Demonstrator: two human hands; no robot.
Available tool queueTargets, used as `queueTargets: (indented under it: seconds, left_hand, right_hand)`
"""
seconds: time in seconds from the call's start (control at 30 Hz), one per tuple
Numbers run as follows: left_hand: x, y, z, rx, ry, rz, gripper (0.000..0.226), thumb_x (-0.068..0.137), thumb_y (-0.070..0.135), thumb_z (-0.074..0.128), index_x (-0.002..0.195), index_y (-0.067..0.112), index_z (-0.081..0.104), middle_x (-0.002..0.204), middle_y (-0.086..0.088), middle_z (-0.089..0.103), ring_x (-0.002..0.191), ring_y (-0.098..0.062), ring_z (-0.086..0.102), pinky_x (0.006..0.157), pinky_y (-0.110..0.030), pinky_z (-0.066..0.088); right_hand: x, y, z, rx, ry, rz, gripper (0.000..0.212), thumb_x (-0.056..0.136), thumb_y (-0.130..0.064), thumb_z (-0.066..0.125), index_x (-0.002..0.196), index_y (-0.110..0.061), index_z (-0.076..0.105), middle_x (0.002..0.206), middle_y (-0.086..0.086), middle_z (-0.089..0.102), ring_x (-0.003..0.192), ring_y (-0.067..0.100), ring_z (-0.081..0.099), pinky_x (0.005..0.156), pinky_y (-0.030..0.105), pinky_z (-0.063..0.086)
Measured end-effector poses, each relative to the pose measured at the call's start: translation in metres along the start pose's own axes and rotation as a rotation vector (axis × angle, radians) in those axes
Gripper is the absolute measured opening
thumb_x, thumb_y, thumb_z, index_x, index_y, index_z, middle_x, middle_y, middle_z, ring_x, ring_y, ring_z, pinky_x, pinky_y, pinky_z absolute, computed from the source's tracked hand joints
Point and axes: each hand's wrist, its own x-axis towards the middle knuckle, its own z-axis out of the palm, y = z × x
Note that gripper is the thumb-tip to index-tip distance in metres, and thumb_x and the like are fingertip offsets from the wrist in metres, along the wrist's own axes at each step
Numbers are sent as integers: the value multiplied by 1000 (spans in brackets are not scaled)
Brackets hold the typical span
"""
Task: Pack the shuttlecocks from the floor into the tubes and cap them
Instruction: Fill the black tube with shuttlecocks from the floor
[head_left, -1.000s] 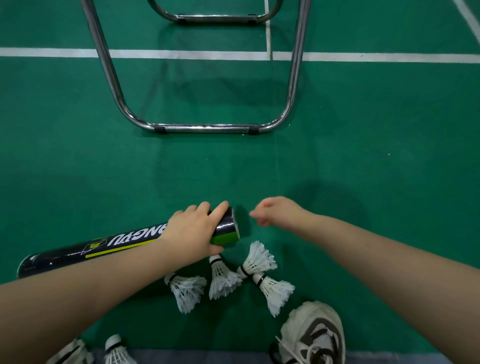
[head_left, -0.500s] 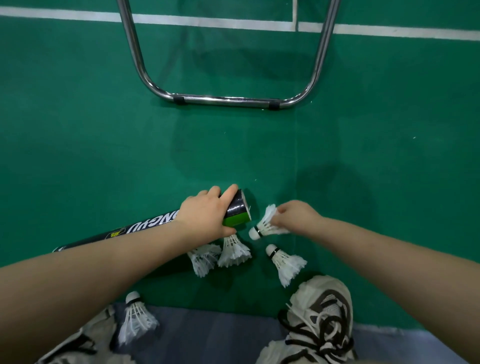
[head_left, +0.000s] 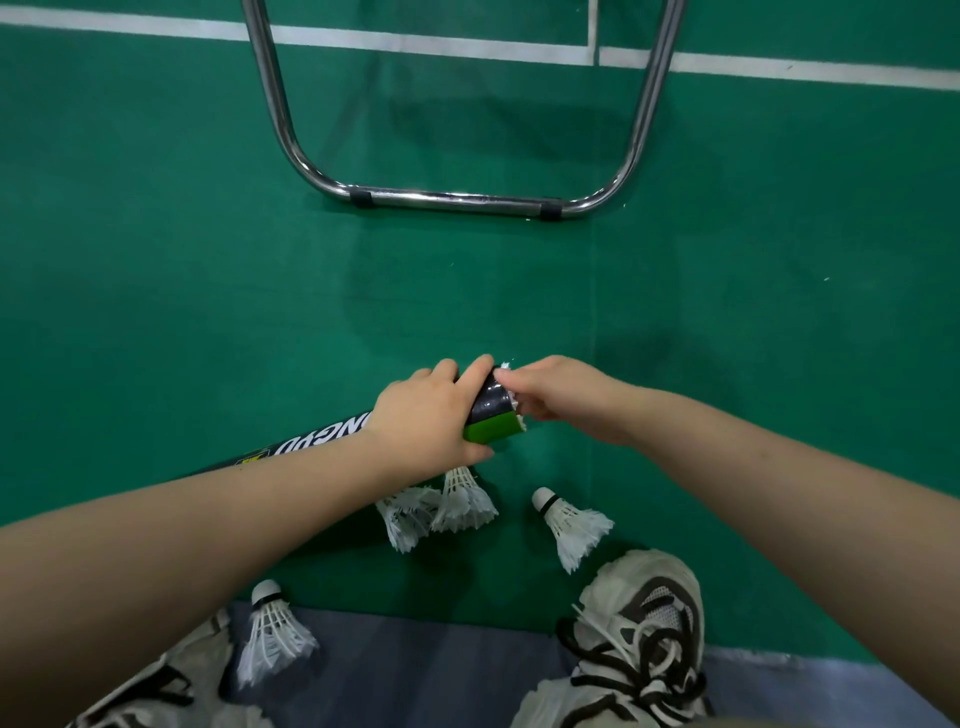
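At the bottom right sits your cream-and-black laced trainer (head_left: 641, 623). At lower left a white feather shuttlecock with a black-banded cork (head_left: 272, 631) lies on the grey floor strip (head_left: 441, 670). Just above, on the green court floor (head_left: 156, 260), a lone shuttlecock (head_left: 571, 525) lies right of centre, and a pair of shuttlecocks (head_left: 441, 506) lie touching below your left wrist. At centre your left hand (head_left: 431, 415) grips the long glossy black tube with a green band (head_left: 491, 415) near its open end. The curled fingers of your right hand (head_left: 561, 397) grasp a half-hidden white shuttlecock (head_left: 514, 404) at the tube's mouth. A bent chrome frame (head_left: 457, 200) stands at upper centre, with a white court line (head_left: 415, 44) beyond it.
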Motion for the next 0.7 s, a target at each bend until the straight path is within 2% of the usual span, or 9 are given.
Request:
queueTargets:
  seconds: [0.07, 0.13, 0.2, 0.27, 0.37, 0.43, 0.53, 0.6, 0.7]
  left_hand:
    - [1, 2, -5, -12, 19, 10, 91, 73, 59, 64, 143, 29, 14, 118, -4, 48, 108, -27, 52, 81, -38, 46]
    - [1, 5, -10, -12, 46, 44, 91, 73, 59, 64, 143, 29, 14, 118, -4, 48, 109, -27, 52, 83, -39, 47]
    - [0, 11, -14, -1, 69, 100, 91, 72, 60, 64, 142, 28, 14, 118, -4, 48, 110, -28, 52, 84, -39, 48]
    - [-1, 17, -15, 24, 73, 146, 90, 73, 60, 63, 141, 28, 15, 118, -4, 48, 109, -28, 52, 84, -39, 48]
    - [0, 19, -12, 28, 50, 148, 88, 73, 57, 63, 141, 29, 15, 116, -3, 48, 107, -27, 52, 81, -38, 47]
    - [2, 19, -9, 26, 31, 134, 87, 74, 55, 64, 141, 30, 14, 115, -3, 47, 107, -27, 52, 81, -38, 47]
    - [0, 21, -4, 77, -10, 138, 87, 75, 53, 64, 142, 30, 14, 115, -4, 46, 108, -28, 50, 82, -37, 44]
    - [-3, 23, 0, 99, -25, 155, 87, 76, 53, 64, 142, 30, 14, 116, -5, 46, 108, -28, 50, 84, -38, 42]
    - [-4, 28, 6, 117, -35, 181, 87, 76, 54, 64, 142, 29, 14, 117, -6, 46, 108, -29, 50, 83, -38, 42]
  right_hand:
    - [-4, -2, 0, 30, -131, 38, 25, 93, -40, 46, 77, -24, 57, 69, -13, 60, 65, 2, 49, 72, 29, 31]
    - [-7, -3, -2, 86, -288, 47, 17, 81, -42, 53, 93, -30, 55, 90, -8, 60, 82, 8, 47, 77, 34, 29]
    - [-11, -3, -3, 144, -359, 26, 27, 67, -30, 57, 94, -28, 53, 89, -6, 57, 84, 11, 48, 79, 33, 31]
    - [-13, 0, -1, 167, -373, 21, 26, 63, -21, 58, 89, -22, 55, 84, -2, 55, 83, 15, 47, 80, 31, 34]
    - [-10, 7, 5, 211, -279, 28, 40, 66, -23, 59, 105, -15, 54, 95, 6, 55, 91, 18, 50, 88, 36, 40]
    - [-11, 12, 7, 245, -184, 55, 46, 66, -30, 58, 109, -18, 53, 94, -1, 59, 89, 13, 54, 89, 34, 42]
    - [-20, 19, 5, 166, -146, 78, 26, 71, -40, 57, 95, -28, 58, 91, -7, 63, 86, 9, 53, 81, 29, 38]
    - [-27, 28, 2, 132, -76, 107, 15, 84, -40, 57, 91, -27, 60, 88, -7, 63, 83, 10, 52, 78, 30, 36]
    - [-38, 38, 3, 194, 69, 180, 17, 90, -37, 53, 92, -23, 61, 83, -5, 63, 80, 9, 56, 80, 31, 40]
